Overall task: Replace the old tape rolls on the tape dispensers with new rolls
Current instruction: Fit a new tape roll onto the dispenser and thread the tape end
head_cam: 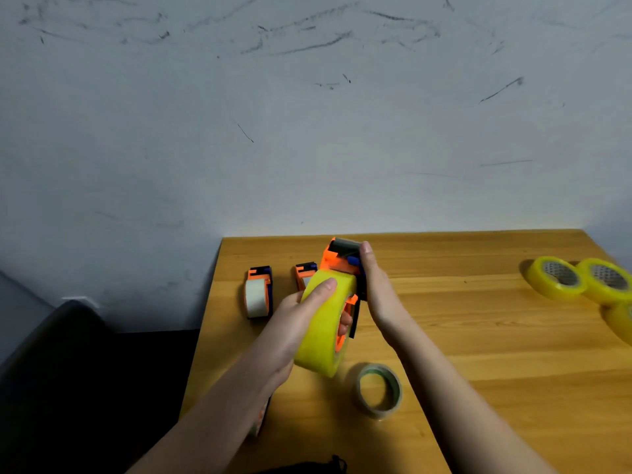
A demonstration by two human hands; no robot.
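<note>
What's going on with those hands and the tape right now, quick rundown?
Left hand grips new yellow roll on the orange dispenser. Right hand holds the dispenser's far side. Spent roll lies on table, nothing blocking.

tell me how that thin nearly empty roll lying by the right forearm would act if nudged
The nearly empty roll is mostly a thin ring, so probably light and easy to slide. It lies flat on the table, so it likely won't roll. Squeezed hard, it might flex.

Scuffed white wall (307, 131) behind wooden table (478, 336); dark chair (68, 354).
</note>
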